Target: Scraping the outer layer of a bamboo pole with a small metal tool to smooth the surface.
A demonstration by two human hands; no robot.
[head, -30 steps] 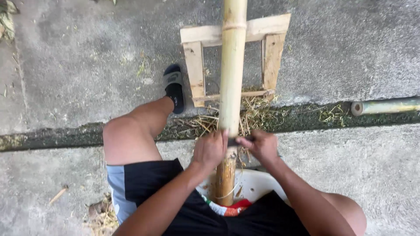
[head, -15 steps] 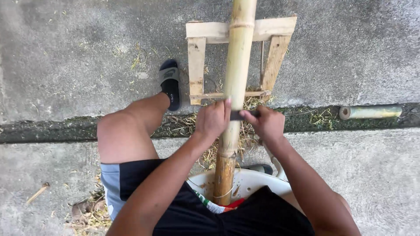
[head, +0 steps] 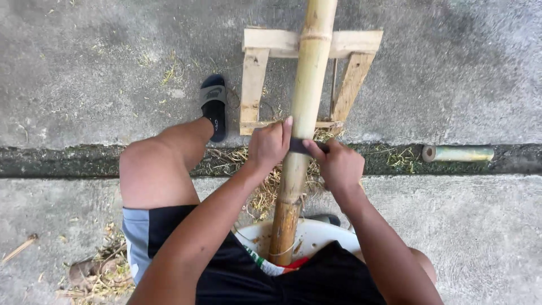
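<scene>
The left hand (head: 270, 144) and right hand (head: 339, 164) are clenching a dark blade (head: 299, 146) lying crosswise on the bamboo pole (head: 302, 130), whose long axis is running near to far, resting on the wooden frame (head: 254, 85).

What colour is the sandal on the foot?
The sandal is black with a grey strap, in the head view.

I see an outdoor yard work area: a bare concrete floor (head: 84, 56) with a mossy seam, a rough wooden frame (head: 254, 85), scattered straw-like shavings (head: 254, 164), and a cut bamboo offcut (head: 457, 153).
</scene>
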